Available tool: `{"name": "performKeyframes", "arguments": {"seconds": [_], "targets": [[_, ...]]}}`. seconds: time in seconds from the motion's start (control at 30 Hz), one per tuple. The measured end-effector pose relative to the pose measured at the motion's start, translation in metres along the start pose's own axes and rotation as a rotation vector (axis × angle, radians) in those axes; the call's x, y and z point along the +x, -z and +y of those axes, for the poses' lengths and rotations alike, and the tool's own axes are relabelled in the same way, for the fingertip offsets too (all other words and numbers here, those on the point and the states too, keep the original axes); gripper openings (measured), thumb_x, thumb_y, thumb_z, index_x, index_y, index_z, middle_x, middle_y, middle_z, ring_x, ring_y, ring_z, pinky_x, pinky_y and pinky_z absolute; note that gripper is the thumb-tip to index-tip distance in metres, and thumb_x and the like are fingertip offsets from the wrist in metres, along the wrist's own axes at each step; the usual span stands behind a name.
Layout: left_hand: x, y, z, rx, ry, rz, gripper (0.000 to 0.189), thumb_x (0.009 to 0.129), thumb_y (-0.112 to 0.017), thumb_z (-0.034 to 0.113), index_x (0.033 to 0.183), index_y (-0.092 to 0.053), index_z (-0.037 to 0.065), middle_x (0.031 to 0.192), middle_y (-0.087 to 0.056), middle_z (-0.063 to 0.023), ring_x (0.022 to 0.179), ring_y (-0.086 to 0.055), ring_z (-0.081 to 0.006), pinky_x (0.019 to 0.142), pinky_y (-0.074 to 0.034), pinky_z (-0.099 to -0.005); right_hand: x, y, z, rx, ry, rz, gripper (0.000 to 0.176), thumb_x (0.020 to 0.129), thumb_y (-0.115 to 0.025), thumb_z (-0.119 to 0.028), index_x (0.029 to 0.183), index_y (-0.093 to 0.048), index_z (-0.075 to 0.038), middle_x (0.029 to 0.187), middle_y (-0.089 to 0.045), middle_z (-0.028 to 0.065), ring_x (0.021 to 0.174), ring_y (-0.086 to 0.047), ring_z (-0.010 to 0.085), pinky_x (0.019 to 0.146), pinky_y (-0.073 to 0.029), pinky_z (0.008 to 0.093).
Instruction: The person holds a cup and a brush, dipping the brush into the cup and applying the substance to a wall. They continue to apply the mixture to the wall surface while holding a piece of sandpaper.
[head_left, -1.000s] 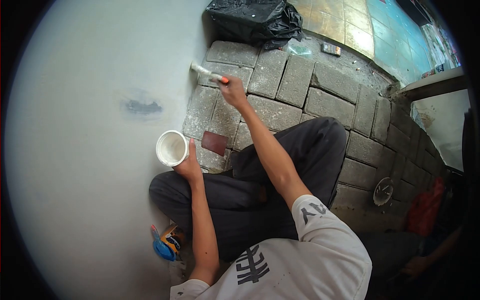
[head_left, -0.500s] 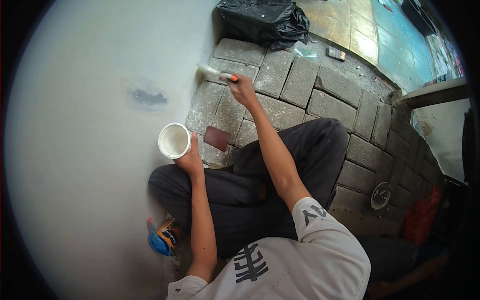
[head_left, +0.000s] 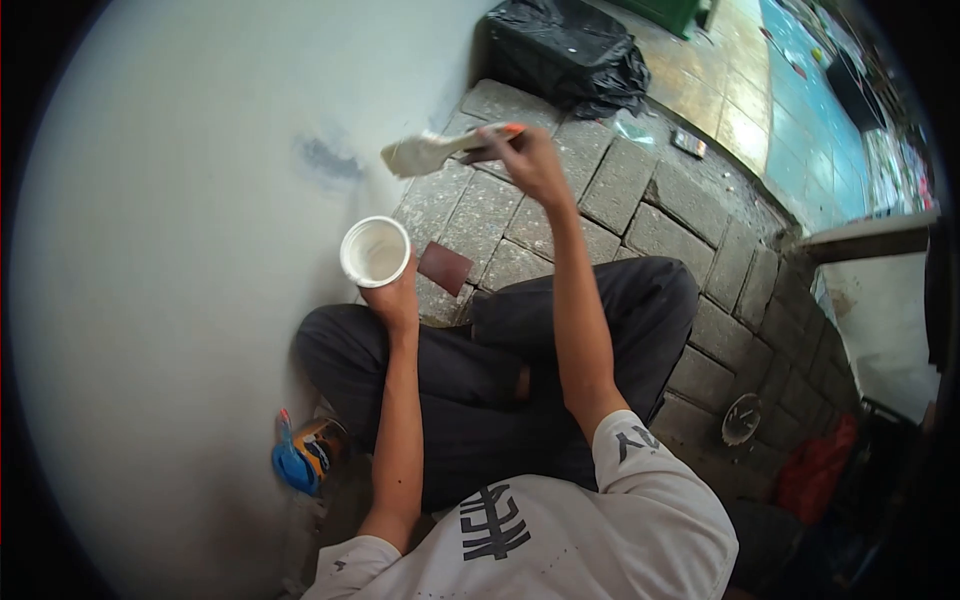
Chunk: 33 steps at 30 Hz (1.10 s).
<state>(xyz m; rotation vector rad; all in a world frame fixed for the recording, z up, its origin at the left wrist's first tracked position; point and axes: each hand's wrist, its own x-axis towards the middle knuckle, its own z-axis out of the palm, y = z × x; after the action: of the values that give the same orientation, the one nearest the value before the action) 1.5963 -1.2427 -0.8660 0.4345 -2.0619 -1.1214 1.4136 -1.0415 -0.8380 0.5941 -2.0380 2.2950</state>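
Note:
My left hand [head_left: 393, 298] is wrapped round a white plastic cup [head_left: 376, 252], its open top facing me and whitish paint on its inner wall. In my right hand [head_left: 535, 165] is a paintbrush [head_left: 425, 154], gripped by its orange-tipped handle, with whitish bristles pointing left toward the wall. The pale wall [head_left: 200, 230] fills the left side, and a grey-blue patch [head_left: 332, 160] marks it left of the bristles. A piece of reddish-brown sandpaper [head_left: 445, 268] lies on the pavers just right of the cup.
A black plastic bag [head_left: 570, 55] stands against the wall at the far end of the grey pavers [head_left: 590, 232]. By my left knee are an orange-and-black can [head_left: 325, 445] and a blue tool [head_left: 294, 466]. A clear round container [head_left: 742, 420] and red bag [head_left: 815, 470] lie at right.
The brush has come up off the low wall edge, its bristles now sharper and nearer the grey-blue patch. My right hand moved up and right; the cup rose slightly. The view has shifted.

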Motion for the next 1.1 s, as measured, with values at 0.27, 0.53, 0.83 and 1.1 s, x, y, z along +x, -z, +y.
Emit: {"name": "performKeyframes", "arguments": {"seconds": [0.27, 0.53, 0.83, 1.1], "targets": [[0.003, -0.002, 0.012, -0.101, -0.029, 0.007, 0.063, 0.067, -0.090, 0.002, 0.122, -0.059, 0.000, 0.115, -0.065, -0.0133, 0.105, -0.066, -0.0313, 0.093, -0.052, -0.0402, -0.018, 0.016, -0.155, -0.124, 0.085, -0.208, 0.033, 0.104, -0.060, -0.024, 0.107, -0.068, 0.008, 0.083, -0.075, 0.0156, 0.076, -0.077, 0.0246, 0.069, -0.060, 0.0297], [0.001, 0.001, 0.011, 0.111, -0.146, -0.059, 0.061, 0.070, -0.086, 0.005, 0.124, -0.059, 0.003, 0.121, -0.061, -0.0147, 0.111, -0.059, -0.0378, 0.097, -0.048, -0.0470, -0.042, -0.034, -0.171, -0.409, 0.052, -0.282, 0.024, 0.098, -0.068, -0.018, 0.096, -0.072, 0.006, 0.075, -0.074, 0.0136, 0.068, -0.074, 0.0178, 0.061, -0.055, 0.0302], [0.000, 0.001, 0.010, 0.206, -0.127, -0.065, 0.062, 0.067, -0.085, 0.003, 0.123, -0.058, 0.002, 0.117, -0.063, -0.0166, 0.111, -0.058, -0.0392, 0.094, -0.048, -0.0488, -0.052, -0.065, -0.138, -0.509, 0.016, -0.343, 0.026, 0.097, -0.069, -0.020, 0.093, -0.072, 0.006, 0.064, -0.068, 0.0167, 0.053, -0.065, 0.0200, 0.055, -0.048, 0.0353], [0.000, 0.000, 0.009, 0.299, -0.215, -0.117, 0.067, 0.066, -0.087, 0.004, 0.126, -0.056, 0.000, 0.120, -0.062, -0.0175, 0.112, -0.057, -0.0399, 0.096, -0.047, -0.0496, -0.058, -0.077, -0.139, -0.538, -0.024, -0.374, 0.028, 0.096, -0.063, -0.021, 0.085, -0.064, 0.006, 0.069, -0.063, 0.0255, 0.065, -0.065, 0.0433, 0.063, -0.051, 0.0467]]}}
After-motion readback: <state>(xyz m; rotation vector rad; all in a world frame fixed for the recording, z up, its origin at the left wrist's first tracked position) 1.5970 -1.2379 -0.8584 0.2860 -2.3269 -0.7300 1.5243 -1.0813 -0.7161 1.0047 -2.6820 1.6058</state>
